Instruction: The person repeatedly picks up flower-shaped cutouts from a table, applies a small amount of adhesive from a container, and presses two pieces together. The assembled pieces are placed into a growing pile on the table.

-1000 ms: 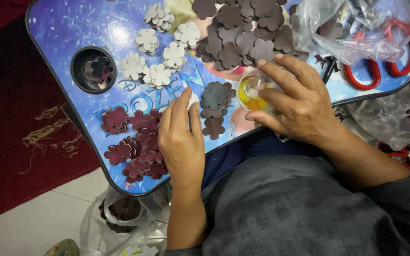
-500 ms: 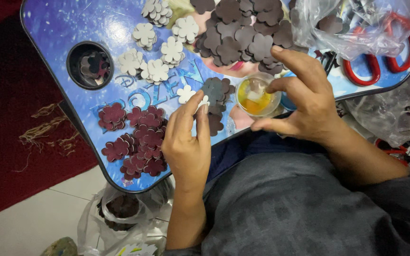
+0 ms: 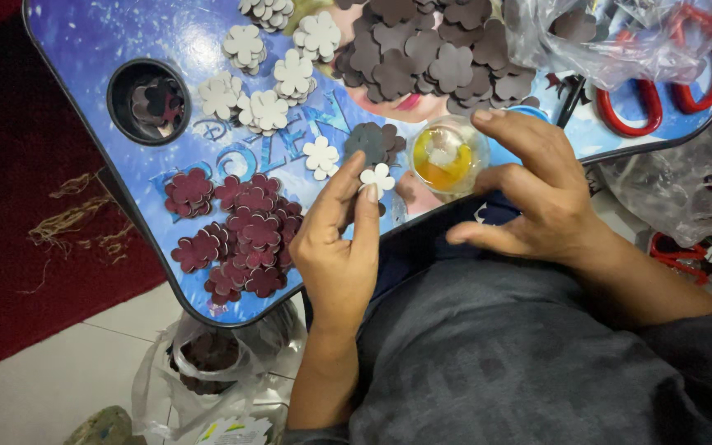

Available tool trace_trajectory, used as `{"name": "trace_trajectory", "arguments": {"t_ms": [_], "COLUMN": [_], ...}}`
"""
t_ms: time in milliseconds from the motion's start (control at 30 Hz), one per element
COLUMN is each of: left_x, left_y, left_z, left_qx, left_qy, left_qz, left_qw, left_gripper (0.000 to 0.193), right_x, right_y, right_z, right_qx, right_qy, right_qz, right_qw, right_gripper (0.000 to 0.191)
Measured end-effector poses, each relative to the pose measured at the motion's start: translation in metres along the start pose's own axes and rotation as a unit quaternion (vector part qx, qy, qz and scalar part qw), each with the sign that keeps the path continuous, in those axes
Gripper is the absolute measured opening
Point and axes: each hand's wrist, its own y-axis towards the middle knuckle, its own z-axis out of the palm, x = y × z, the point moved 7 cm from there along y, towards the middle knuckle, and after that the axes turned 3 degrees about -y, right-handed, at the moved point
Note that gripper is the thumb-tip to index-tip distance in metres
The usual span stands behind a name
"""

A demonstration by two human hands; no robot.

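My left hand (image 3: 335, 247) pinches a small white flower cutout (image 3: 377, 177) between thumb and fingertips, just above the blue lap table (image 3: 109, 41). A second white flower (image 3: 320, 156) lies flat just to the left of it, beside a small pile of grey-brown flowers (image 3: 377, 142). My right hand (image 3: 537, 198) hovers with fingers spread beside a small clear cup of yellow glue (image 3: 448, 155). Its index fingertip is near the cup's rim, and it holds nothing.
Maroon flowers (image 3: 241, 231) cover the table's near left. White flower stacks (image 3: 265, 74) and a brown flower heap (image 3: 438, 49) lie farther back. A round cup hole (image 3: 148, 100) sits at the left. Red scissors (image 3: 661, 91) lie by a plastic bag at right. A bag of pieces (image 3: 208, 363) stands on the floor.
My left hand picked a white flower off the table and raised it at its fingertips toward the cup. My right hand eased back from over the cup, fingers spreading.
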Motion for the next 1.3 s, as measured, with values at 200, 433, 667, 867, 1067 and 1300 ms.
{"name": "trace_trajectory", "arguments": {"t_ms": [200,433,667,867,1067,1300], "left_x": [0.01,-0.002,-0.011,-0.014,-0.01,0.003], "left_y": [-0.013,-0.028,-0.034,-0.034,-0.036,-0.041], "left_z": [0.013,0.025,0.023,0.017,0.018,0.022], "left_qx": [0.047,0.095,0.1,0.102,0.1,0.121], "left_qy": [-0.156,-0.213,-0.187,-0.138,-0.156,-0.23], "left_qz": [-0.083,-0.091,-0.078,-0.057,-0.073,-0.117], "left_qw": [0.983,0.968,0.974,0.984,0.98,0.958], "left_gripper": [0.039,0.044,0.044,0.048,0.05,0.05], "right_x": [0.008,0.035,0.045,0.051,0.056,0.038], "right_y": [0.0,-0.001,-0.003,-0.006,-0.007,-0.007], "right_z": [-0.015,-0.011,-0.004,-0.003,-0.004,-0.012], "right_qx": [-0.027,-0.007,-0.051,-0.063,-0.05,-0.07], "right_qy": [0.232,0.093,-0.013,-0.087,-0.073,0.011], "right_qz": [0.051,0.0,-0.06,-0.139,-0.146,-0.034], "right_qw": [0.971,0.996,0.997,0.984,0.985,0.997], "right_gripper": [0.042,0.029,0.033,0.033,0.033,0.039]}}
